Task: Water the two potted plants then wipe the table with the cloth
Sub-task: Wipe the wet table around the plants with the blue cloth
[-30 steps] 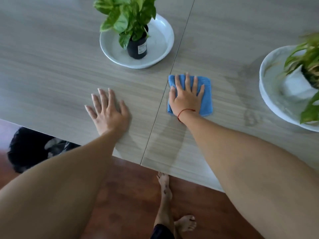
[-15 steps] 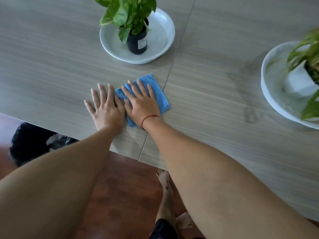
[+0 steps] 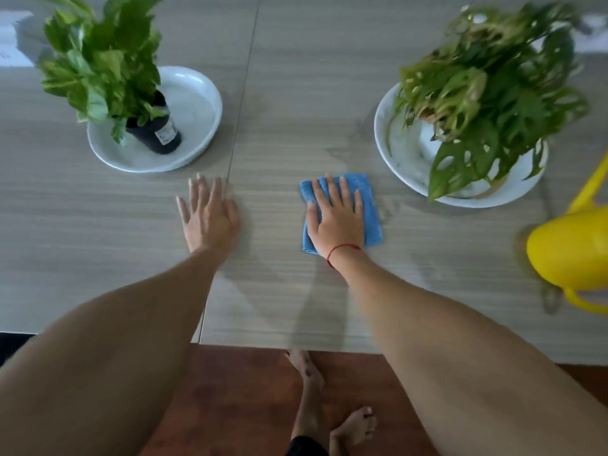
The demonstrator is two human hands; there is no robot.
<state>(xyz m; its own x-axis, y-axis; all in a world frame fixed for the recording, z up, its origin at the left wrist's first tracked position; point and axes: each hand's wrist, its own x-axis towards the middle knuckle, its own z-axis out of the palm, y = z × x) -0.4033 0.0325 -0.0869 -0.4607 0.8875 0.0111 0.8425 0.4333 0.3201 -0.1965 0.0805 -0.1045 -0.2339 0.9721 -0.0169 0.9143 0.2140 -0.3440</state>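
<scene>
The right hand point(image 3: 335, 222) presses the folded blue microfibre cloth point(image 3: 371, 205) flat on the grey wood-grain table point(image 3: 98, 241), fingers straight and slightly apart. The left hand point(image 3: 209, 218), at the cloth's 9 o'clock, lies flat on bare tabletop, fingers loosely spread, apparently bracing.

To wipe well, the palm should bear down evenly and run overlapping strokes toward the damp marks point(image 3: 387, 209) at 3 o'clock. It should skirt the black-potted leafy plant point(image 3: 98, 70) at 10 o'clock and the hole-leaved plant point(image 3: 493, 93) at 2 o'clock.

The yellow plastic watering can point(image 3: 572, 251) stands farther off at 3 o'clock. The pot's white label point(image 3: 166, 131) is too blurred to read.
</scene>
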